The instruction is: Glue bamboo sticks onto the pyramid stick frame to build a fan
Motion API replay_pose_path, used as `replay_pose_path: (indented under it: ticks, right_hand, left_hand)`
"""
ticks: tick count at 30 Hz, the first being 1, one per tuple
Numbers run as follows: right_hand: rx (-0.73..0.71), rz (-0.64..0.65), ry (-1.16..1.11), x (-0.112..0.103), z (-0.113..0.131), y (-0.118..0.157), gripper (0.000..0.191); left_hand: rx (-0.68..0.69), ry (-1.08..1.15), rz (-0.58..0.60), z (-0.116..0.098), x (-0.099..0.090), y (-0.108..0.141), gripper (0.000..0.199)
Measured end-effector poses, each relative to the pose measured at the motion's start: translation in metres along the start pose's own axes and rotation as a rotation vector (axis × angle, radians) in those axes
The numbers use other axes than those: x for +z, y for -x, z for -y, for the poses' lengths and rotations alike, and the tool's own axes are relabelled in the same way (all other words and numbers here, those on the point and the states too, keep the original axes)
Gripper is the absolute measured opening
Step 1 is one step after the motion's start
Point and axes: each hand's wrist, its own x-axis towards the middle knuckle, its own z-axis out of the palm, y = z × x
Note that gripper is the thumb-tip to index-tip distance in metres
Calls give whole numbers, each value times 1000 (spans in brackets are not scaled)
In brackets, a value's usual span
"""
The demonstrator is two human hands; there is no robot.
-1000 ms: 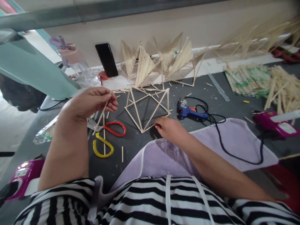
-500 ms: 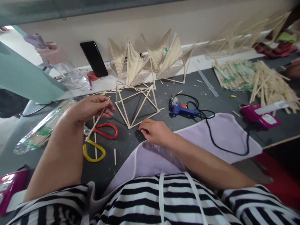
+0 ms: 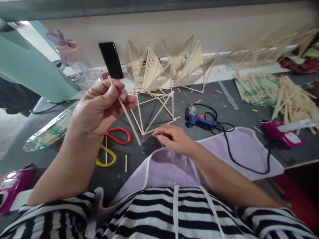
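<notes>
My left hand [image 3: 107, 99] pinches a thin pale wooden stick [image 3: 129, 120] between thumb and fingers, raised above the table and slanting down to the right. Low on the table, my right hand [image 3: 174, 137] has its fingers curled in toward the thumb; whatever may be between the tips is hidden. Just beyond it stands an open frame of glued sticks [image 3: 157, 114]. Scissors with one red and one yellow handle loop [image 3: 119, 135] lie below my left hand, a stick under them. A short stick piece [image 3: 126, 163] lies nearby.
A blue glue gun [image 3: 200, 121] with a black cord lies right of the frame, near a lilac cloth [image 3: 239, 146]. Behind stand finished stick models [image 3: 154, 69] and a phone [image 3: 111, 60]. Wrapped stick packs [image 3: 256, 88] and loose sticks [image 3: 290, 94] lie right.
My left hand has risen and turned, lifting the stick from over the scissors toward the frame. My right hand stays by the frame's front. The whole view has shifted slightly.
</notes>
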Motion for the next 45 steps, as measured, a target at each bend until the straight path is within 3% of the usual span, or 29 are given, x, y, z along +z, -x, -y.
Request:
replay_pose_path:
  ticks: [3,7,11,14,17,20,22,25,28,30,32,34,37,39,41,45]
  right_hand:
    - [-60,109,-105,0,17,-5,33]
    - [-75,159,-150,5,20,-8,27]
    - [39,181,-289,10,14,-5,30]
    - [-39,202,-307,-3,13,4,28]
    - [-85,167,-98,-38,4,18,25]
    - [180,-171,463,-77,-24,32,34]
    - [379,-176,772,-94,-47,37,53]
    - [571,-78,985,-99,-70,35,59]
    - [570,-25,1080,-95,-76,30,54]
    - [550,-70,1114,-98,-75,29,50]
    - [553,-177,1054,-104,-72,34,46]
    - [563,-347,841,-109,-68,44,43]
    - [516,-608,176,-97,-54,62,32]
    - [458,-513,-270,-75,-39,72,26]
    - [436,-398,-506,-49,-22,78,21]
    - [481,-278,-605,-12,5,77,20]
  left_hand:
    - [-53,23,-22,11,14,10,7]
    - [-143,-53,-27,30,22,17,14]
    - [-227,-237,156,44,32,24,16]
    - [-294,-397,231,45,36,27,6]
    - [-249,-433,160,37,32,24,8]
    - [-143,-366,101,27,21,16,8]
    - [-115,-300,55,22,16,11,7]
    - [-113,-233,-12,18,12,6,6]
    - [-110,-217,-33,16,10,3,5]
    - [-100,-216,-29,15,7,2,5]
    - [-91,-228,-15,15,3,1,6]
    - [-83,-248,9,17,-1,-2,7]
    - [-78,-274,50,23,-6,-5,9]
    - [-85,-290,69,28,-8,-7,10]
    - [-84,-305,72,33,-8,-9,11]
    - [-55,-325,31,36,-5,-8,10]
